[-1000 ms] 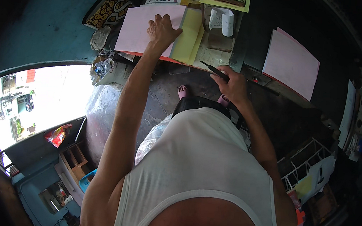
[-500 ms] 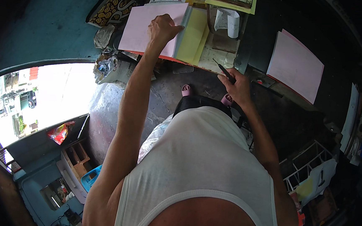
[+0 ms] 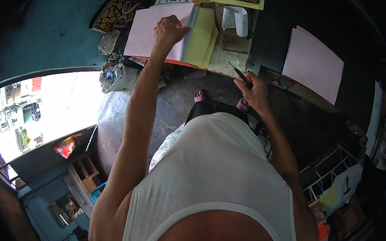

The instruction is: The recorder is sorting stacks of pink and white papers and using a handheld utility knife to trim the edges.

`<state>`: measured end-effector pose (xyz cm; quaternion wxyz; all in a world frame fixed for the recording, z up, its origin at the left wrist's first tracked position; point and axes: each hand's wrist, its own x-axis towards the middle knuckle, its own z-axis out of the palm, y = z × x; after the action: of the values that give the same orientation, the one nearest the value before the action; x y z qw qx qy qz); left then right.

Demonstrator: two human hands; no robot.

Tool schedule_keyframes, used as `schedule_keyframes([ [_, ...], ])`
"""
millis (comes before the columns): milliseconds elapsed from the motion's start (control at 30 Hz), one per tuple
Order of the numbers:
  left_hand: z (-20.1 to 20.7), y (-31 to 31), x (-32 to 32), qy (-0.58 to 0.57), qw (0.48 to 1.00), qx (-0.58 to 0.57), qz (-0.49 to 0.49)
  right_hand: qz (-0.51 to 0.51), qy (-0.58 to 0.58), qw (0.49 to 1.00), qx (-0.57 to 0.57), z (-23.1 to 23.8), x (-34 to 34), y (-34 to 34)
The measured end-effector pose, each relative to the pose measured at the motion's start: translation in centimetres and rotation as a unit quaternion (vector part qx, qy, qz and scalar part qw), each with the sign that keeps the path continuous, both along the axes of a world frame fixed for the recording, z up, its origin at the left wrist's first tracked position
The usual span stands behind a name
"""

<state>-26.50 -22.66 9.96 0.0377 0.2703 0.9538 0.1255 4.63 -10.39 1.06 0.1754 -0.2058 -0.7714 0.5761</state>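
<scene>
My left hand [image 3: 168,32] rests on a stack of pink paper sheets [image 3: 141,32], its fingers bent and its thumb stretched apart toward the sheets' right edge. It grips nothing that I can see. Beside that edge lie yellow sheets [image 3: 199,38], with a pale bluish strip between the pink and the yellow. My right hand [image 3: 254,91] is closed around a slim black-handled pointed tool [image 3: 244,77]. The tool's thin tip points up and left, near the front edge of the worn work surface [image 3: 226,55].
A curled white paper slip [image 3: 241,23] stands behind the work surface. Another pink paper stack [image 3: 314,62] lies on the dark bench at right. A patterned bag [image 3: 115,15] and crumpled plastic [image 3: 112,72] are at left. A white wire rack [image 3: 325,174] stands at lower right.
The whole view has shifted slightly. My left hand stays on the pink sheets, and my right hand keeps the tool in nearly the same place.
</scene>
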Motion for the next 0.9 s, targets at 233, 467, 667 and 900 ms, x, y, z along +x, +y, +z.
schedule_keyframes([
  [233,-0.7,-0.2,0.4,0.044,0.997,0.056,-0.036,0.009,-0.007,1.000,-0.007,0.1,0.4,0.2],
  [467,-0.1,-0.7,2.0,0.123,0.982,0.001,-0.144,0.014,-0.002,1.000,0.015,-0.3,0.2,0.0],
  [667,0.9,-0.8,2.4,0.103,0.984,-0.037,-0.142,0.035,-0.027,0.999,0.025,-0.4,-0.1,0.0],
  [900,0.6,-1.3,2.6,0.089,0.985,-0.027,-0.145,0.036,-0.001,0.999,0.030,-1.0,-0.2,-0.4],
])
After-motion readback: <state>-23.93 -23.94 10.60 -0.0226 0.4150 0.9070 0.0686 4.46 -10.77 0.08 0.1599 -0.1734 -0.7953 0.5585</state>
